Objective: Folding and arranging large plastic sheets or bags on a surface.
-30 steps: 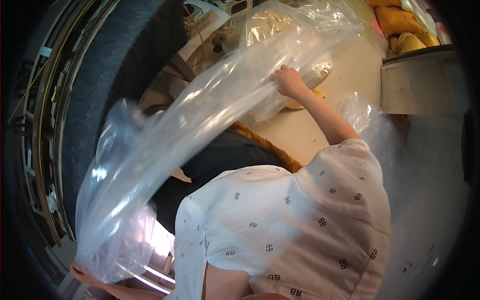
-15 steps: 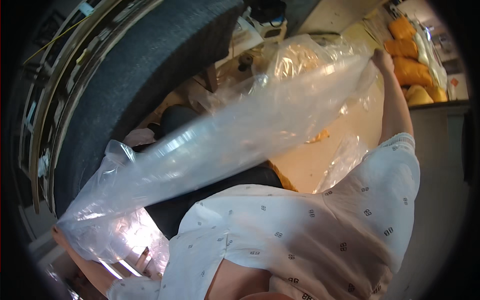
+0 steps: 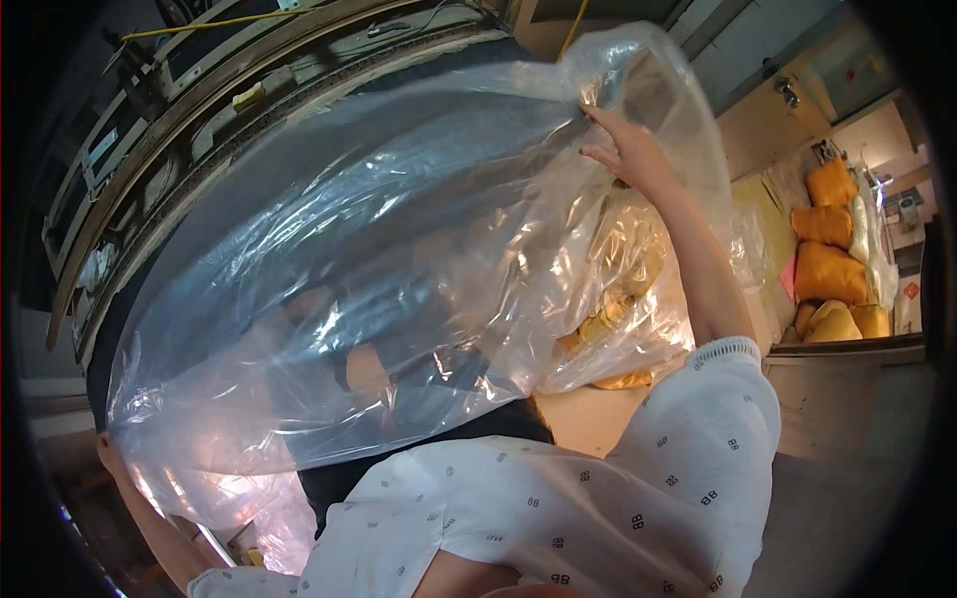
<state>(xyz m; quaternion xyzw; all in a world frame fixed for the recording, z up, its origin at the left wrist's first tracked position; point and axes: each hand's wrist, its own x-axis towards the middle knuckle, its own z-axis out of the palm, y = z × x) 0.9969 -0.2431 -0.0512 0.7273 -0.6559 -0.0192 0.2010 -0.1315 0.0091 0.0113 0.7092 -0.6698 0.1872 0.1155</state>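
Note:
A large clear plastic bag (image 3: 399,229) spreads billowed and creased across the space in front of me, over my lap. At the far left, my left hand (image 3: 110,456) is closed on the bag's edge; only part of its fingers shows. My right hand (image 3: 638,154) is raised at the bag's upper right part. Its thumb and forefinger are apart, and the fingertips meet the crumpled film, which bulges up beyond them. Through the clear film on the right, orange-yellow material (image 3: 608,324) shows, its kind blurred by glare.
A dark padded surface (image 3: 459,65) and a long rail-like frame (image 3: 229,85) curve along the far left. Several orange bundles (image 3: 832,269) are stacked at the right. A wooden cabinet door (image 3: 773,115) with a metal handle stands at the far right.
The stretched sheet has swung up and ballooned wide. My right hand has moved left, and its fingers have spread. My left hand stays at the left edge. The view has shifted.

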